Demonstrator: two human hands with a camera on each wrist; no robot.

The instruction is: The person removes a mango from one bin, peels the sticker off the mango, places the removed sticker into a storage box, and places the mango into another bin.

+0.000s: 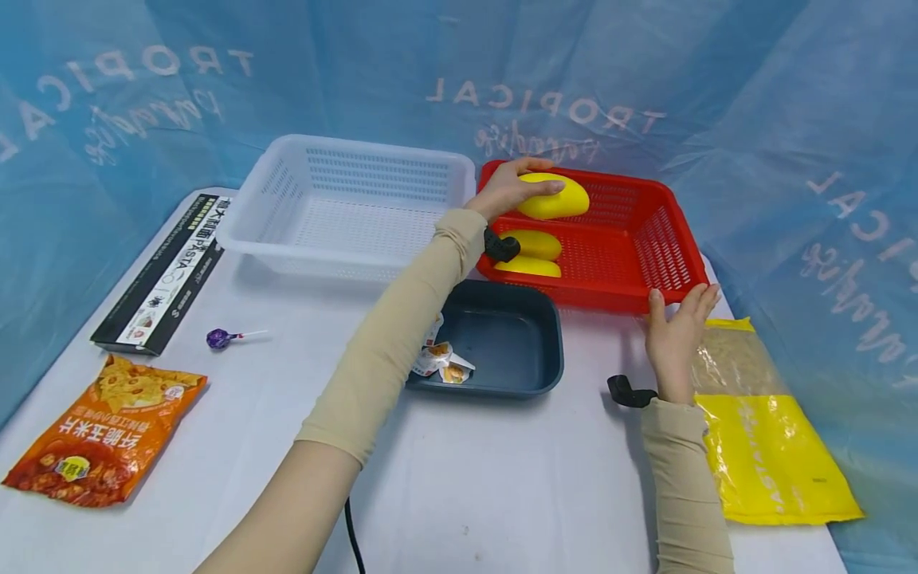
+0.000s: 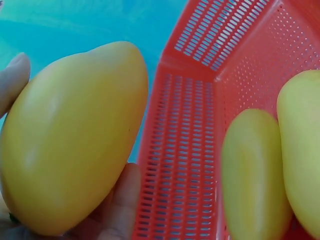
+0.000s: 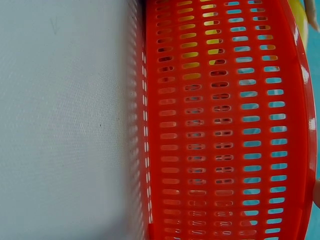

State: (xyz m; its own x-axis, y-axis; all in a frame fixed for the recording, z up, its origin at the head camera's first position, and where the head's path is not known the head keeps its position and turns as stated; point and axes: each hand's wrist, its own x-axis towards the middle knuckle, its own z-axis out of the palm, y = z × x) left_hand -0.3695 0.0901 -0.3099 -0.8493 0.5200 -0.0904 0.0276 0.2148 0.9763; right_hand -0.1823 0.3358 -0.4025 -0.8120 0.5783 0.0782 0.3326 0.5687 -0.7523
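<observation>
My left hand (image 1: 508, 190) grips a yellow mango (image 1: 554, 197) above the left part of the red basket (image 1: 610, 259). In the left wrist view, fingers (image 2: 127, 195) and thumb lie around this mango, held apart from the basket wall. Two other mangoes lie side by side inside: one darker yellow mango (image 1: 534, 244) and one brighter mango (image 1: 531, 267). My right hand (image 1: 676, 343) touches the basket's near right corner with extended fingers. The right wrist view shows the slotted basket wall (image 3: 220, 130), with only a bit of a fingertip at the edge.
Left of the red basket stands a white basket (image 1: 287, 259). A dark tray (image 1: 502, 343) with small wrapped items (image 1: 443, 363) sits in front. Also on the table are a pasta box (image 1: 168, 275), lollipop (image 1: 219, 339), orange snack bag (image 1: 107, 430) and yellow bag (image 1: 774, 446).
</observation>
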